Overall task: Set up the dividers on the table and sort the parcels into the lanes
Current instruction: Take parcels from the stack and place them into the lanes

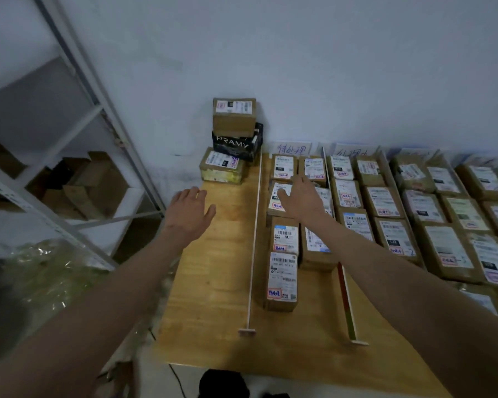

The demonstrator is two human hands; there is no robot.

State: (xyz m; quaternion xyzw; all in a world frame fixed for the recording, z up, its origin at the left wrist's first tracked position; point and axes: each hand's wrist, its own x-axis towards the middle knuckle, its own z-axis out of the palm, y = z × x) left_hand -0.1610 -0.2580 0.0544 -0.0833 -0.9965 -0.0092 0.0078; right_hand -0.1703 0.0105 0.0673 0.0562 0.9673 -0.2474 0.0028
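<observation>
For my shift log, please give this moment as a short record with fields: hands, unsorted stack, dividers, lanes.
left hand: open, over bare table
right hand: open, fingers on a parcel in the first lane
unsorted stack: three boxes at the far left corner
dividers: white divider; coloured divider
lanes: filled with labelled parcels

Pale wall point(299, 53), grey metal shelving point(78, 90) at left

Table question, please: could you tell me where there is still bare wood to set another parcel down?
The widest bare strip lies left of the white divider, in front of the stack of three boxes, under the left hand. Bare wood also runs along the table's near edge. Right of the striped divider, parcels lie packed edge to edge.
</observation>
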